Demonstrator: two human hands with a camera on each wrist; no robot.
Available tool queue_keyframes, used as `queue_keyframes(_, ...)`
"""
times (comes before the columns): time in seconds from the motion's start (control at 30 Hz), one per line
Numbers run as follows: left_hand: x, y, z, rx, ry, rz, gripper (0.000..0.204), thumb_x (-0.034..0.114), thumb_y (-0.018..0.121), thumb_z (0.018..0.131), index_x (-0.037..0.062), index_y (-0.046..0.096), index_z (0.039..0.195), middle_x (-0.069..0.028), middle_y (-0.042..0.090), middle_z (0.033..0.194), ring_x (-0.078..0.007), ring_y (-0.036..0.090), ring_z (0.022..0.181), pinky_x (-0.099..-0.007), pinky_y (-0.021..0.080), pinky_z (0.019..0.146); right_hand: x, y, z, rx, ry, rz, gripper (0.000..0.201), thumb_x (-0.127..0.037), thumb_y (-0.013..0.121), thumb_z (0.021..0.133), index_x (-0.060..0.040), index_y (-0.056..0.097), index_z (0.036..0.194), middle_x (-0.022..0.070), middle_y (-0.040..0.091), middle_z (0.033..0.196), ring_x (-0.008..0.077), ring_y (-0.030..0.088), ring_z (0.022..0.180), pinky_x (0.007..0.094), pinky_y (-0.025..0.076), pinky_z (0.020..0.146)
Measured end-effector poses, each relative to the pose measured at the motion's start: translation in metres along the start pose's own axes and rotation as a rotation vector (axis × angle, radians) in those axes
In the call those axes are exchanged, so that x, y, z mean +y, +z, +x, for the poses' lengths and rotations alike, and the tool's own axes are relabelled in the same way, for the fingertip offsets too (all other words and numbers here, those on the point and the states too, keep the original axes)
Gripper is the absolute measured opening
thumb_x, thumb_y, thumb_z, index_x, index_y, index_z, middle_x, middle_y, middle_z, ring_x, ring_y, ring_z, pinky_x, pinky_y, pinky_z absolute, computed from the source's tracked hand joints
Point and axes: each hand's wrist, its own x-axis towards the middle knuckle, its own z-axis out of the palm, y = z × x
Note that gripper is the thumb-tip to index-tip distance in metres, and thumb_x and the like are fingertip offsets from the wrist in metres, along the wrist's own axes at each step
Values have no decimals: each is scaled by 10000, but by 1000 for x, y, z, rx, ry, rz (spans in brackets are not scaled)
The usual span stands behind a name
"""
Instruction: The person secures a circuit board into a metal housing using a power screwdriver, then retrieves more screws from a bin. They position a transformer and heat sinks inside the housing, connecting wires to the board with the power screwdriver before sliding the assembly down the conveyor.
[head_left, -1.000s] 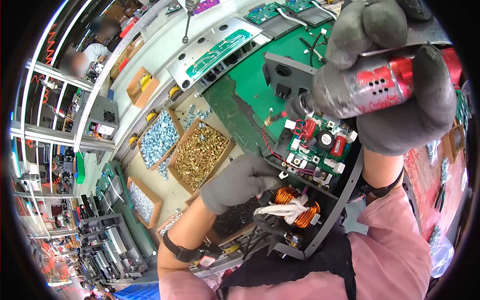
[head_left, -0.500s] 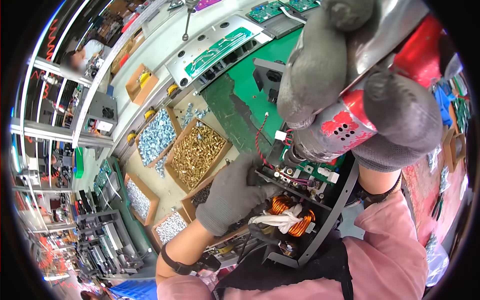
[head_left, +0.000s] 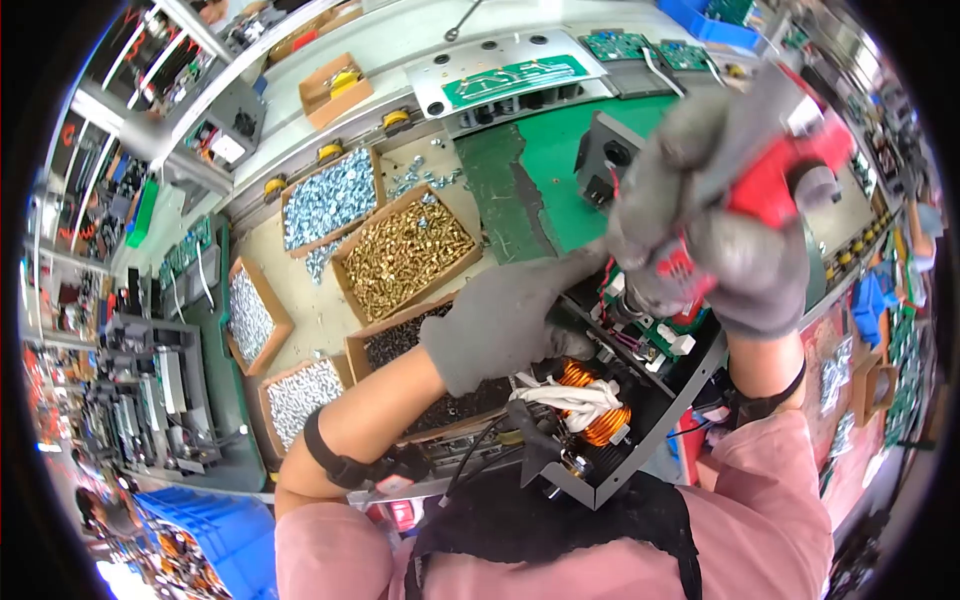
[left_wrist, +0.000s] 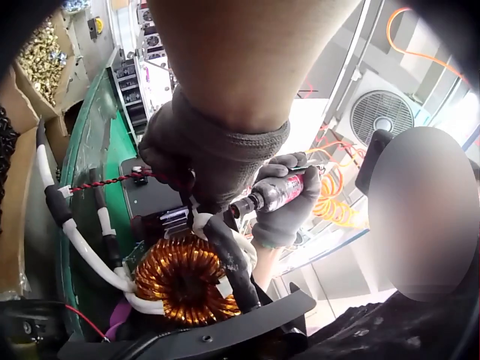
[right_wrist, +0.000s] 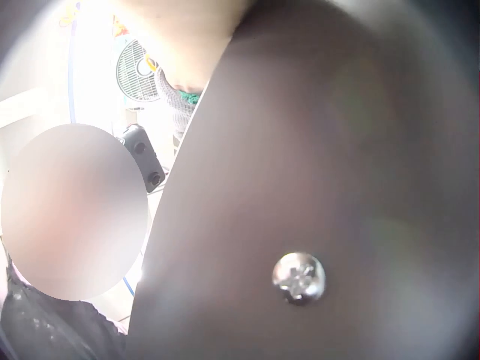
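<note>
Wrapped round a red power driver (left_wrist: pixel 279 193), my gloved right hand (head_left: pixel 715 215) holds it over a green circuit board (head_left: pixel 683 343) in a black metal case (head_left: pixel 640 465). My gloved left hand (head_left: pixel 500 322) reaches to the case's near-left edge, index finger straight toward the driver's tip, thumb lower by the copper coils (head_left: pixel 606 428). In the left wrist view a twisted red and black wire (left_wrist: pixel 105 182) runs to the left fingers; whether they pinch it is unclear. A dark surface with a screw (right_wrist: pixel 298 278) fills much of the right wrist view.
Left of the case stand cardboard boxes of brass screws (head_left: pixel 400 255), bluish screws (head_left: pixel 330 200), dark screws (head_left: pixel 395 345) and silver pieces (head_left: pixel 250 315). Beyond are a dark bracket (head_left: pixel 597 160) and a metal panel with a green board (head_left: pixel 515 80). A blue crate (head_left: pixel 215 530) sits lower left.
The head view has shifted, showing more at the right. My left hand has moved closer to the driver's tip, index finger extended. The driver has been swung to a steeper angle, still in my right hand.
</note>
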Motion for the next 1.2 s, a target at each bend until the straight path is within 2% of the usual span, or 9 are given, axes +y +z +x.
queue_keyframes(0.03,2,-2,2,-18,-18,-18,901,301,793,676,132,329,1430,-169,590,1182,-351,568,1069,-427,461,870,9,4,3,-67,-214,26,439,-131,726,741,-32,443,1061,162,600,763,252,612,642,329,521,594)
queue_keyframes(0.43,-12,-5,-2,-72,-101,-360,725,262,716,755,124,399,1392,-173,631,1106,-321,636,952,-378,509,803,8,33,-4,-122,81,32,420,-147,763,732,-22,442,972,87,515,627,162,529,516,269,416,404)
queue_keyframes(0.53,-40,-9,-9,-142,-196,-726,546,173,607,852,72,431,1358,-146,639,1047,-207,657,800,-296,537,665,11,41,-1,-69,-1,-71,430,-152,750,738,-11,450,1011,107,537,643,190,564,547,272,443,429)
queue_keyframes(0.6,-52,-10,-10,-1,-274,-1157,396,95,479,921,8,453,1306,-113,630,998,-106,620,709,-228,521,561,12,36,0,-69,-75,-65,466,-181,756,737,-5,458,1049,123,569,676,217,587,572,293,492,464)
queue_keyframes(0.63,-52,-7,-10,115,-248,-1253,363,70,405,961,-67,419,1297,-157,608,1076,-140,624,700,-244,529,592,10,35,0,-49,-155,-53,464,-181,756,738,-9,463,1054,120,571,677,216,588,572,307,512,482)
queue_keyframes(0.73,-45,-21,-20,217,-294,-1264,308,130,412,987,-52,480,1226,-184,593,1111,-149,626,749,-229,520,580,-6,22,6,-230,-231,32,411,-164,709,779,-27,483,1093,114,545,752,214,578,613,352,530,494)
queue_keyframes(0.83,-37,-38,-23,282,-291,-1343,323,239,439,998,-47,515,1128,-185,623,1045,-135,612,651,-213,495,502,-2,54,-2,210,-375,74,413,-225,614,851,-26,471,1183,121,572,854,265,551,771,363,488,620)
queue_keyframes(0.97,-14,-65,-35,429,-435,-1142,448,425,501,959,-18,562,994,-90,631,679,-95,493,407,-206,357,341,10,72,8,295,-546,2,366,-199,594,856,-44,503,1176,141,585,961,289,566,806,399,482,688)
queue_keyframes(1.2,14,-91,-42,328,-390,-937,453,431,429,989,6,572,924,-22,526,532,-62,386,363,-214,270,346,-3,74,7,187,-759,98,372,-210,580,868,-65,486,1196,144,585,973,307,592,868,417,495,743)
